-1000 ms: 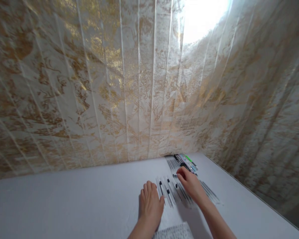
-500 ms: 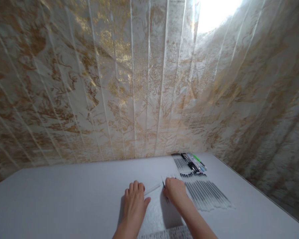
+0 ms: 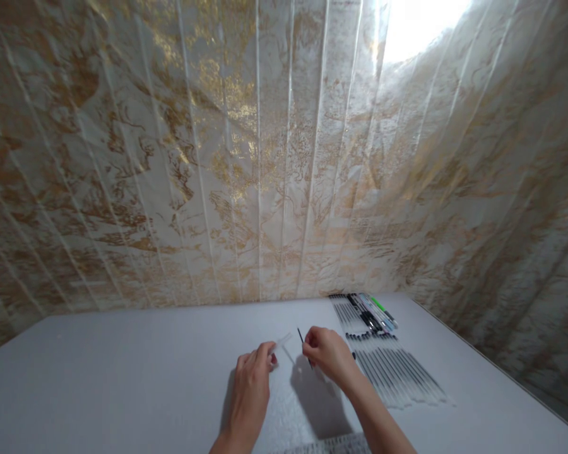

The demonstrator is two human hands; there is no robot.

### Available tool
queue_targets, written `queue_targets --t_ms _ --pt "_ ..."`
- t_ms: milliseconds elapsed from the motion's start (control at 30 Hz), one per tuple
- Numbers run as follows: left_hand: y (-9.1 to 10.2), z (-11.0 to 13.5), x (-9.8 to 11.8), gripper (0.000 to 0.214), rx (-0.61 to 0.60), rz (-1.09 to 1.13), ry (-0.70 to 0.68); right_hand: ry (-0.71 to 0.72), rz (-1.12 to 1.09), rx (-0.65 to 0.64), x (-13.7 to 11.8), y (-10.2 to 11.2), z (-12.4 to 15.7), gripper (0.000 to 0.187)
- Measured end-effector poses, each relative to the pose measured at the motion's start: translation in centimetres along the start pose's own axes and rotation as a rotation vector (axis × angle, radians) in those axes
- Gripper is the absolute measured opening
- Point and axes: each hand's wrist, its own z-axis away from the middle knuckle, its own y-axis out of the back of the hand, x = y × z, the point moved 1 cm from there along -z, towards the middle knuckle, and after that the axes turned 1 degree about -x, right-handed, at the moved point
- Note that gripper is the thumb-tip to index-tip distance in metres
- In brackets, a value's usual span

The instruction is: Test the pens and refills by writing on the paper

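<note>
Where the head view looks down past a gold-veined white wall (image 3: 170,157), both hands sit low in the middle of the frame above a white tabletop (image 3: 99,378). The left hand (image 3: 250,388) is just left of centre, its fingers (image 3: 265,352) pressed together at the tips and pinching one end of a clear pen barrel (image 3: 281,342). The barrel slants up and to the right from that pinch, its far end free in the air. The right hand (image 3: 329,356) is just right of centre, close beside the left but not touching it, with its fingers curled and pinching a thin dark refill (image 3: 301,336). The refill's tip points up and to the left, ending near the barrel's free end; whether the two touch cannot be told. To the right of the right hand, a row of refills (image 3: 397,375) lies flat and parallel on the tabletop, reaching toward the lower right of the frame. Behind that row, near the wall, lies a cluster of pens (image 3: 369,310), one of them with a green part; the items are too small to count. A textured white cloth (image 3: 331,444) shows at the bottom edge between the forearms. Strong light glares in the upper right.
</note>
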Motion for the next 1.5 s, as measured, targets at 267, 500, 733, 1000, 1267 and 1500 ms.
queue_targets --t_ms 267,500,733,1000,1267,1500 --pt "0.1 0.6 0.8 0.029 0.075 0.184 -0.051 0.152 -0.482 0.174 -0.6 2.4 0.2 0.011" --pt "0.1 0.8 0.8 0.027 0.063 0.288 -0.072 0.24 -0.419 0.149 -1.1 1.6 0.5 0.011" --pt "0.1 0.6 0.7 0.025 0.071 0.365 -0.037 0.245 -0.027 0.094 0.9 0.9 0.1 0.03" --pt "-0.1 0.6 0.3 0.024 0.109 0.355 -0.042 0.211 0.103 0.053 2.1 -3.4 -0.8 0.027" --pt "-0.2 0.4 0.0 0.026 0.127 0.314 -0.042 0.226 -0.298 0.091 1.3 -0.8 -0.7 0.016" --pt "-0.3 0.3 0.0 0.026 0.117 0.305 -0.055 0.275 -0.547 0.067 -0.4 0.8 0.0 0.015"
